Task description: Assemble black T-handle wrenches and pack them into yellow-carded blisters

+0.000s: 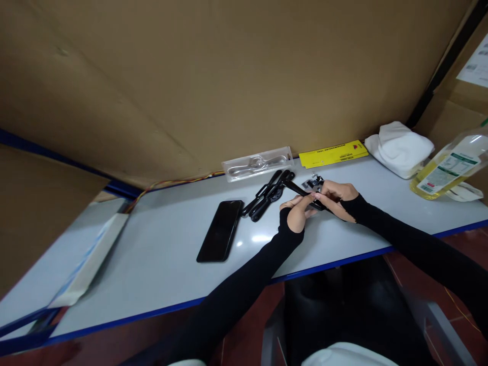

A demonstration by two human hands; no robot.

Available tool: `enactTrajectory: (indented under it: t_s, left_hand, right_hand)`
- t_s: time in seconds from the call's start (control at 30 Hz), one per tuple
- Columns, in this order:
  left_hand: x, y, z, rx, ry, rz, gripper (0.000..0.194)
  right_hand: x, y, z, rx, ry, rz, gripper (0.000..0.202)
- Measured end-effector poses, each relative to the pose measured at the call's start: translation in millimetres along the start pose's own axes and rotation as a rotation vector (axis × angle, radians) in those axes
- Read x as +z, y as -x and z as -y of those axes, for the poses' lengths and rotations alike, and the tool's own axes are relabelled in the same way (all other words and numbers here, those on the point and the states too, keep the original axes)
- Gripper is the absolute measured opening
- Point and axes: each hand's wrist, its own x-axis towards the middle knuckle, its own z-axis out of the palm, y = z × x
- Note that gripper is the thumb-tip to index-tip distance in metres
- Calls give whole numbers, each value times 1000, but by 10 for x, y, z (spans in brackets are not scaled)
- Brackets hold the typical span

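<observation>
Head view: a black handle (293,187) is held between both hands over the tabletop (152,259), gripped by the left hand (296,216) and pinched in the fingertips of the right hand (342,193). Its long axis is slanted from far left to near right, the free end projecting beyond the left fingers. Small metal parts (313,186) are located just beyond the fingertips; black tool parts (263,202) are laid nearer the left hand, to its left.

Two hands (298,212), one phone (220,231), one bottle (444,170)
One clear plastic package (257,163), one white bundle (399,147); the black handled pieces (261,209) overlap, their count unclear.
</observation>
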Motion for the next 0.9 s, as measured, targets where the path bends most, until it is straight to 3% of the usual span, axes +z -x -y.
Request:
enactTrajectory:
  t_s: [0.4, 0.57, 0.63, 0.77, 0.9]
  left_hand:
    - [8, 5, 10, -89, 3, 12, 37]
    - [-14, -69, 8, -85, 57, 0, 33]
    - [-37, -114, 9, -95, 80, -17, 32]
    - [-71, -150, 6, -110, 89, -22, 33]
    - [-75, -130, 0, -116, 103, -8, 34]
  right_hand:
    - [95, 33, -113, -109, 287, -50, 35]
    - [35, 60, -74, -90, 266, -91, 33]
    - [2, 56, -55, -129, 209, -143, 21]
    - [-18, 40, -43, -225, 171, -154, 17]
    - [8, 40, -42, -229, 174, -169, 16]
